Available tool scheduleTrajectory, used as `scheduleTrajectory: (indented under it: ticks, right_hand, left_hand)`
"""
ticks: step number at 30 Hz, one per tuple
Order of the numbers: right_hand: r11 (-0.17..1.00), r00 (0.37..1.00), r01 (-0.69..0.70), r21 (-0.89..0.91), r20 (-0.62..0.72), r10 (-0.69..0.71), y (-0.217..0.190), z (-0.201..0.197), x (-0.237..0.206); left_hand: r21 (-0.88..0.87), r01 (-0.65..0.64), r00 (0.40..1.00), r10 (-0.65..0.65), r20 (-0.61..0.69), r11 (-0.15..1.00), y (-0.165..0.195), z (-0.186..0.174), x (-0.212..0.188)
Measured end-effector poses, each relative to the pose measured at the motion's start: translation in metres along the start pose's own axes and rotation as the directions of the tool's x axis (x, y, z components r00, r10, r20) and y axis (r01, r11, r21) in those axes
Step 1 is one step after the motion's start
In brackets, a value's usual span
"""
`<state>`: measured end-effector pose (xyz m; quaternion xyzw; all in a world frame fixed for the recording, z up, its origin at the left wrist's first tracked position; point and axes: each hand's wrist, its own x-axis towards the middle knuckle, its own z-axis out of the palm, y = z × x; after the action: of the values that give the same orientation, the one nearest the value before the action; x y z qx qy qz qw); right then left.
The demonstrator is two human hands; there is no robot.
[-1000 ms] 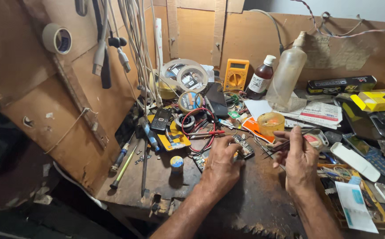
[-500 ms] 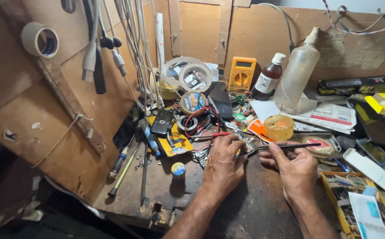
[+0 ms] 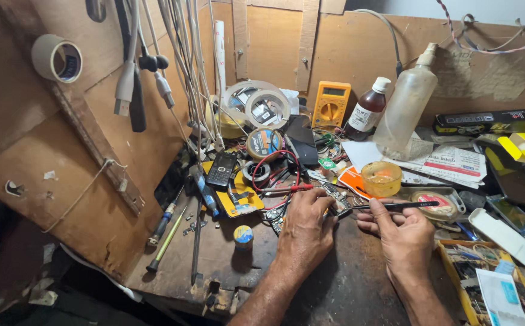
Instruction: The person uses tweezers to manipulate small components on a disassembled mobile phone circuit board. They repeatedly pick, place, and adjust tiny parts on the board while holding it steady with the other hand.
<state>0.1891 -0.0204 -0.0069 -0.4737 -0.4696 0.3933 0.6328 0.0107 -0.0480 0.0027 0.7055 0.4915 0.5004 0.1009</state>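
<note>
Seemingly mid-job, the left hand (image 3: pixel 303 232) pins a small circuit board (image 3: pixel 337 203) on the bench (image 3: pixel 214 265) while the right hand (image 3: pixel 404 238) pinches tweezers (image 3: pixel 389 206) tip-down on it, with the board bare and unhoused.

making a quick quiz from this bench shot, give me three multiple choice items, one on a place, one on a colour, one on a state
1. Where is the yellow multimeter?
A. against the back wall
B. in the left hand
C. on the floor

2. What colour is the cap of the brown bottle?
A. red
B. white
C. black

3. What is the right hand doing?
A. resting empty
B. holding dark tweezers
C. gripping a screwdriver

Answers:
1 A, it leans at the back of the bench beside the bottle.
2 B, the cap shows white above the brown glass.
3 B, the tweezers point toward the small circuit board at the left hand.
</note>
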Motion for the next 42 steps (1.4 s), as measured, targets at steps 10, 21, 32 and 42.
scheduleTrajectory:
  ticks: [10,21,32,42]
  right_hand:
    - [1.000,1.000,0.023,0.007,0.000,-0.023,0.004,-0.001,0.000]
    - [0.999,1.000,0.021,0.047,0.014,-0.021,0.003,-0.003,-0.002]
    - [0.996,0.997,0.053,0.069,-0.061,-0.049,0.004,-0.008,-0.003]
    - [0.989,0.995,0.098,0.111,-0.012,-0.098,-0.001,-0.009,0.002]
  left_hand:
    - [0.003,-0.003,1.000,0.003,-0.005,1.000,-0.002,0.002,-0.001]
    - [-0.004,-0.011,1.000,0.011,-0.015,1.000,-0.003,0.002,-0.002]
    - [-0.026,-0.007,1.000,0.007,0.000,1.000,-0.003,0.001,0.000]
    - [-0.041,0.124,0.992,-0.124,0.002,0.991,0.012,0.005,0.002]
